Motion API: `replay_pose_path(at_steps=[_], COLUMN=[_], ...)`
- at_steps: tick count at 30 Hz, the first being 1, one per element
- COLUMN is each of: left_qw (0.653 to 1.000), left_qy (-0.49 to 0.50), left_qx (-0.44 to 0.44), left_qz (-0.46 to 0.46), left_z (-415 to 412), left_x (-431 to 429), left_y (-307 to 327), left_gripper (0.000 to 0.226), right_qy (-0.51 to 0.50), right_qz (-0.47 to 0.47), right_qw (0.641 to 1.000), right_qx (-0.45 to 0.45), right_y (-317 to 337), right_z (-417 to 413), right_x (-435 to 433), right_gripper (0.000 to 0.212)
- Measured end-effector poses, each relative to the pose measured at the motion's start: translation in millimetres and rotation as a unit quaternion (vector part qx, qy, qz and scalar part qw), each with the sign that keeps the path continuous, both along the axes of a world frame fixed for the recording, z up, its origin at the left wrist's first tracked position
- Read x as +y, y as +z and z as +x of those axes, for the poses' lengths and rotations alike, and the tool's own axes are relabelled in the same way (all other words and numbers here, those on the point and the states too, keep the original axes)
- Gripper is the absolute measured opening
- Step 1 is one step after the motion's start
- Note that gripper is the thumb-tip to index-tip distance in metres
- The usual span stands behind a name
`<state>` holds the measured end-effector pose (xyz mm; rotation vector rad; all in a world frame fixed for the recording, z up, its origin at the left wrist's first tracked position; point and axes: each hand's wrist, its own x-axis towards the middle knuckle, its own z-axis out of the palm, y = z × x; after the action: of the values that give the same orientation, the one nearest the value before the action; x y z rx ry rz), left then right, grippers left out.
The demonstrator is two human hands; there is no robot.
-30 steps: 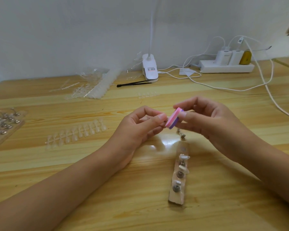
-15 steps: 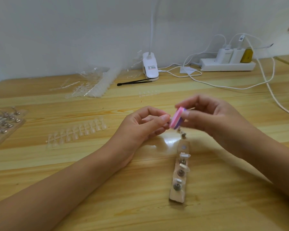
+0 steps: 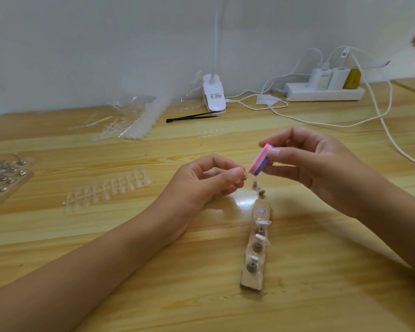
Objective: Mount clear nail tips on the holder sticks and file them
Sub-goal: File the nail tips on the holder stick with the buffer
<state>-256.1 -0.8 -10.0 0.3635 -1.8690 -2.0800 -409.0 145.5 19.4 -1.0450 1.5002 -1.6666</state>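
Observation:
My left hand (image 3: pixel 209 182) pinches a small clear nail tip (image 3: pixel 244 174) between thumb and forefinger; a metal holder stick (image 3: pixel 259 188) hangs below it. My right hand (image 3: pixel 307 161) grips a pink and purple file block (image 3: pixel 260 159), whose lower end lies against the nail tip. On the table below stands a wooden holder base (image 3: pixel 255 245) with three sticks carrying clear tips. A strip of clear nail tips (image 3: pixel 108 188) lies to the left.
A tray of metal holder sticks (image 3: pixel 3 176) sits at the far left. Empty tip frames and plastic (image 3: pixel 130 121) lie at the back, beside a white clip lamp (image 3: pixel 213 94), black tweezers (image 3: pixel 189 116), a power strip (image 3: pixel 324 91) and cables (image 3: pixel 379 116).
The file block has tilted and slid up a little along the nail tip. Both hands stay nearly in place above the wooden base.

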Motion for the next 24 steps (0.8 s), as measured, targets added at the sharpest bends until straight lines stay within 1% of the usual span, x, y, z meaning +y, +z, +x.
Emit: replay_pose_path(at_steps=[3,8,11,14,16,20,22,24], left_qw=[1.000,0.996,0.992,0.988,0.985,0.983,0.979,0.973], left_qy=[-0.003,-0.047,-0.062,-0.049,-0.030,-0.005,-0.006,-0.012], left_qx=[0.002,-0.020,-0.043,-0.062,-0.062,-0.071,-0.085,-0.102], left_qz=[0.005,-0.072,-0.098,-0.135,-0.158,-0.170,-0.187,-0.206], left_z=[0,2,2,-1,-3,-8,-10,-10], left_x=[1,8,10,11,12,14,14,14], left_y=[2,5,6,6,4,1,3,5], left_gripper=[0.007,0.012,0.014,0.012,0.015,0.022,0.026,0.028], right_qy=[-0.045,-0.080,-0.079,-0.068,-0.063,-0.058,-0.054,-0.050], right_qz=[-0.019,-0.001,0.009,0.019,0.025,0.027,0.028,0.029], right_qw=[0.999,0.997,0.997,0.997,0.998,0.998,0.998,0.998], right_qx=[-0.020,-0.018,-0.016,-0.008,-0.004,-0.003,-0.003,0.002], right_y=[2,2,-1,-4,-5,-6,-6,-6], right_z=[-5,-16,-16,-15,-15,-18,-18,-18], right_x=[0,2,1,-1,-1,-2,-1,-1], right_gripper=[0.029,0.029,0.028,0.029,0.027,0.015,0.014,0.018])
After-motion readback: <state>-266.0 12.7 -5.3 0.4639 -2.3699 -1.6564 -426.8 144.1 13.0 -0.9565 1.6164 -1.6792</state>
